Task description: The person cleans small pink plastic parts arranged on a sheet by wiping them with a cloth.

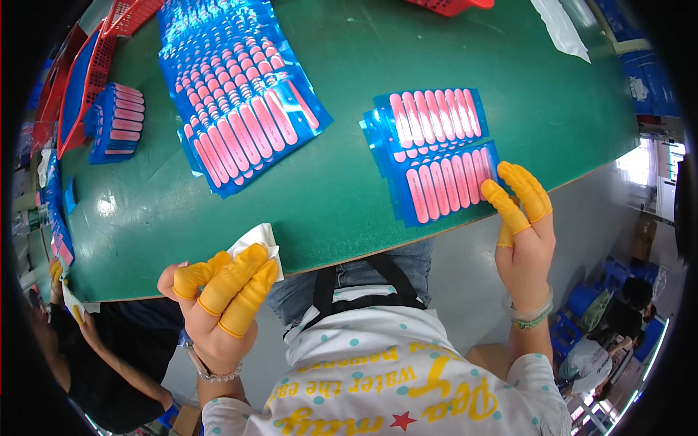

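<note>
Nearest, beside the white dotted shirt (pixel 349 356), the left hand (pixel 224 301), with yellow rubber covers on several fingers, grasps a crumpled white wiping cloth (pixel 260 238) at the near edge of the smooth green tabletop (pixel 334 218); the right hand (pixel 525 243), in similar covers, has its fingertips at the right edge of a flat blue film sheet with a row of pink rounded strips (pixel 445 187); whether finger and thumb pinch that edge or only rest against it, I cannot tell.

The sheet lies right of centre, close to the table's near edge; just beyond it is a second, glossy blue sheet with pink strips (pixel 436 118), more layers showing beneath the two.

To do this well, I would steady the sheet by its blue margin, keeping fingertips off the pink faces; if the cloth is for wiping, light strokes along the strips should suit, with a flat fold leading; thin film could crease or slip over the edge if pulled.

Farther off, at left, a tall overlapping pile of blue-and-pink sheets (pixel 243 138) fans away; beyond its left side stand a small blue-and-pink stack (pixel 125 120) and a red perforated plastic basket (pixel 93 91).
</note>
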The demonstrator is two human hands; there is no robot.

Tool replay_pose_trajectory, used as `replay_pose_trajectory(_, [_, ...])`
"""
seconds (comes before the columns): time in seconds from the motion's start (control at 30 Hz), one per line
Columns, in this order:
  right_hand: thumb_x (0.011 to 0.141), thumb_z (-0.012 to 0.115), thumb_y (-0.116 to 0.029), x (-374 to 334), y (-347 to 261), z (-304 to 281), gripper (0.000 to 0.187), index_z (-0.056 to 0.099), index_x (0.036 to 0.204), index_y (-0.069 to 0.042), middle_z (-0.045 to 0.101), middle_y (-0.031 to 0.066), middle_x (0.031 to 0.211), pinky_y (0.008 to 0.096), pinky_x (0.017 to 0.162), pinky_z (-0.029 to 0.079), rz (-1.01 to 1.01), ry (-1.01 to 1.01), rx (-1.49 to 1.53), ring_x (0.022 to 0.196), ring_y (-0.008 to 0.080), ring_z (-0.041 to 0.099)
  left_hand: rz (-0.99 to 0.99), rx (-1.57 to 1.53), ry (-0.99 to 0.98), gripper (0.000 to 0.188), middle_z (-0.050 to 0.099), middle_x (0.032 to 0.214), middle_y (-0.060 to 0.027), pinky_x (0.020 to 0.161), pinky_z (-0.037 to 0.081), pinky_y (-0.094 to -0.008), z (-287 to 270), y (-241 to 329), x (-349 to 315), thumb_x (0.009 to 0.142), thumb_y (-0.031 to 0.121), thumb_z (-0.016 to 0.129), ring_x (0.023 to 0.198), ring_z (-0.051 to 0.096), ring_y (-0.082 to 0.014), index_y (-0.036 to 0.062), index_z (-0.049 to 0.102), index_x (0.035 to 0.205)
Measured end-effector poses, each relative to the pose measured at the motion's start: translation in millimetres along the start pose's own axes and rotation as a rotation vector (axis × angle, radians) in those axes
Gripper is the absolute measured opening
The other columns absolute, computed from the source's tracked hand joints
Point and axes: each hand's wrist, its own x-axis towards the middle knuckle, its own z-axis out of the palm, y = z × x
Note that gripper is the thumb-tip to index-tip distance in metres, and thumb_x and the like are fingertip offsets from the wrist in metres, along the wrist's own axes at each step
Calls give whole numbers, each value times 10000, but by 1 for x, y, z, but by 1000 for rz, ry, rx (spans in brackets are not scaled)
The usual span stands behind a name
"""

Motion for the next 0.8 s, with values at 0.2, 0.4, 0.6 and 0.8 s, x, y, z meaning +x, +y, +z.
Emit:
replay_pose_trajectory(0.2, [774, 661, 37, 18, -22, 1, 442, 716, 1194, -87, 623, 117, 1307, 456, 1043, 430, -24, -1, 48, 1245, 376, 535, -79, 25, 59, 297, 726, 1133, -1, 925, 359, -386, -3, -8, -3, 723, 82, 718, 958, 600, -191, 122, 787, 1009])
replay_pose_trajectory(0.4, [785, 778, -377, 83, -100, 39, 598, 647, 1303, -108, 490, 133, 1462, 529, 1098, 350, -236, -166, 262, 1369, 453, 365, -145, 57, 91, 225, 733, 1088, -42, 897, 422, -339, -5, -9, -4, 779, 69, 708, 982, 592, -219, 78, 789, 989])
replay_pose_trajectory(0.6, [769, 746, -484, 79, -105, 45, 662, 641, 1288, -85, 481, 75, 1489, 594, 1143, 185, -327, -323, 189, 1434, 381, 320, -149, 147, 156, 257, 733, 1099, -31, 906, 417, -335, -5, -17, -5, 743, 50, 733, 980, 592, -214, 89, 792, 991])
replay_pose_trajectory(0.8, [792, 745, -452, 38, -100, 31, 613, 658, 1274, -83, 579, 47, 1397, 581, 1164, 185, -350, -455, 283, 1368, 228, 472, 56, 141, 100, 315, 702, 1176, 31, 885, 339, -399, 12, -14, 21, 695, 178, 721, 906, 610, -169, 153, 785, 1003])
